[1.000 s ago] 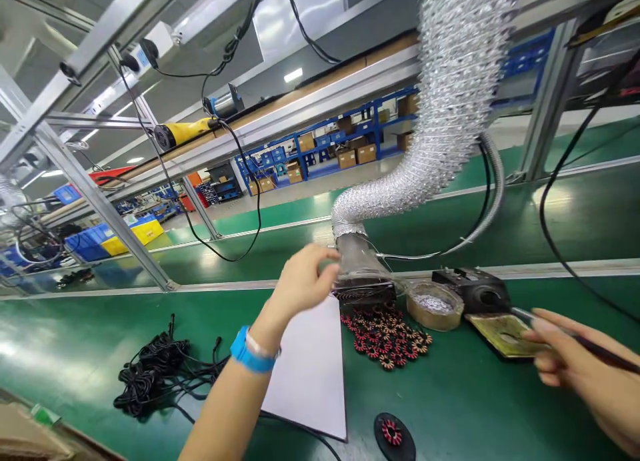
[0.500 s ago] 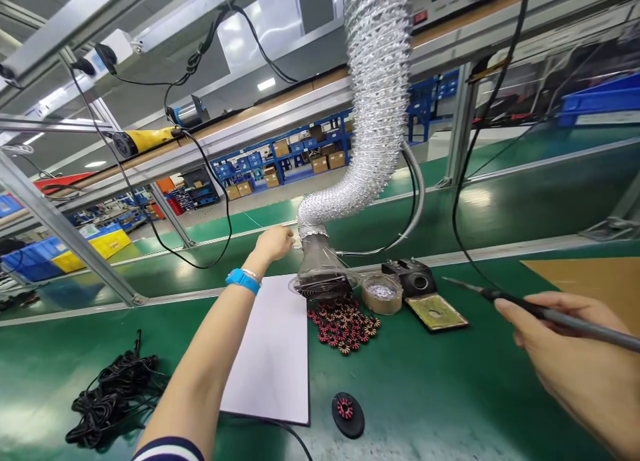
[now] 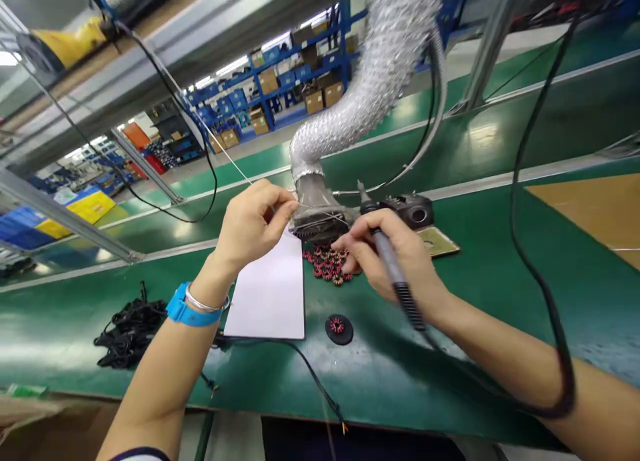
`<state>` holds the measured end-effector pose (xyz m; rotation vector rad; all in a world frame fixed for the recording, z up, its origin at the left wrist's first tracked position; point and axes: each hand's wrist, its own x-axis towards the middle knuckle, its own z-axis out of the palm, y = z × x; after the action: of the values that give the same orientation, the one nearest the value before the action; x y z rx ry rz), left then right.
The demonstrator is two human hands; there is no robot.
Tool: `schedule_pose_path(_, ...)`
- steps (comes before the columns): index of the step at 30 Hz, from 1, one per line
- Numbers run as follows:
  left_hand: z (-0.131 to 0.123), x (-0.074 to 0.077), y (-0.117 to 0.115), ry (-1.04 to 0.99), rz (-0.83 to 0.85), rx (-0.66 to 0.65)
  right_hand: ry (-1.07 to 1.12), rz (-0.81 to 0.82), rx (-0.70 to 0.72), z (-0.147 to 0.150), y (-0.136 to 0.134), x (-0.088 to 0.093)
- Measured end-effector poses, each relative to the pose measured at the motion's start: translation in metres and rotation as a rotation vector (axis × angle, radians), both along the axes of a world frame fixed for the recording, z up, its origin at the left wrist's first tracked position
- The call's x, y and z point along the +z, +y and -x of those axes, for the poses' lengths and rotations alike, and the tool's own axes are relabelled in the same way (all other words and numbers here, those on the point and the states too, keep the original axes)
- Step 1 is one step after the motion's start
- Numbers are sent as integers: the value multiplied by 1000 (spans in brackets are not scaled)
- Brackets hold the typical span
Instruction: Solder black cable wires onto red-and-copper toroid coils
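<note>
My left hand (image 3: 255, 224), with a blue wristband, pinches a thin solder wire (image 3: 220, 151) that runs up to the left. It hovers over a white sheet (image 3: 270, 294) beside the mouth of a silver fume duct (image 3: 370, 81). My right hand (image 3: 395, 257) grips a soldering iron (image 3: 385, 257) like a pen, tip pointing up toward the duct mouth. Its fingers reach over a pile of small red and black coils (image 3: 327, 264). One coil sits in a black round holder (image 3: 339, 329) nearer to me.
A black iron stand (image 3: 413, 211) with a yellow sponge tray (image 3: 437, 241) sits right of the duct. A bundle of black cables (image 3: 127, 324) lies at the left on the green bench (image 3: 500, 281). The iron's black cord (image 3: 543, 294) loops at right. Metal frame posts stand behind.
Both hands have come together in front of the duct mouth. My right hand swung the iron in from the right over the coils. My left hand drew back pinching the wire. The view tilted down.
</note>
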<state>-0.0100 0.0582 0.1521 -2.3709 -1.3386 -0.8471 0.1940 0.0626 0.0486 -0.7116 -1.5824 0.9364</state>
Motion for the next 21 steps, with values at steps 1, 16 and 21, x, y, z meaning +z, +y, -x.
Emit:
schedule_pose_path(1, 6, -3, -5, 3, -8, 19, 3, -3, -3, -1, -6, -2)
schedule_pose_path(16, 6, -80, -113, -24, 681, 147, -533, -438, -24, -21, -55, -66)
schedule_pose_path(21, -30, -111, -135, 111, 753, 192, -489, -433, 220, -9, -66, -78)
